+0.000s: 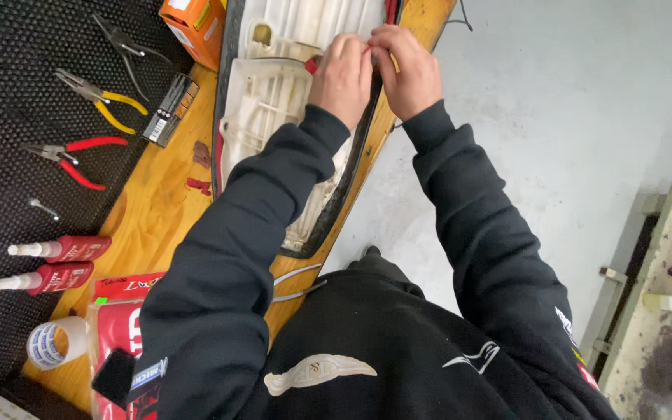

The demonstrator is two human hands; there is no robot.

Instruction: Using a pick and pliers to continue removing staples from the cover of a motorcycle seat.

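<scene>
A white ribbed plastic shell with a black rubber edge (262,101) lies upside down on a wooden workbench (157,210). My left hand (342,78) and my right hand (404,68) are pressed together at the shell's right rim near the bench edge. Both have their fingers pinched on a small red part (313,65) at the rim; most of that part is hidden under the fingers. Black sleeves cover both arms.
On a black mesh mat (9,93) to the left lie yellow-handled pliers (103,101), red-handled pliers (71,159) and dark pliers (126,45). Two red bottles (64,250), a tape roll (50,342), an orange box (196,27) and red packets (122,311) sit nearby. Grey floor lies right.
</scene>
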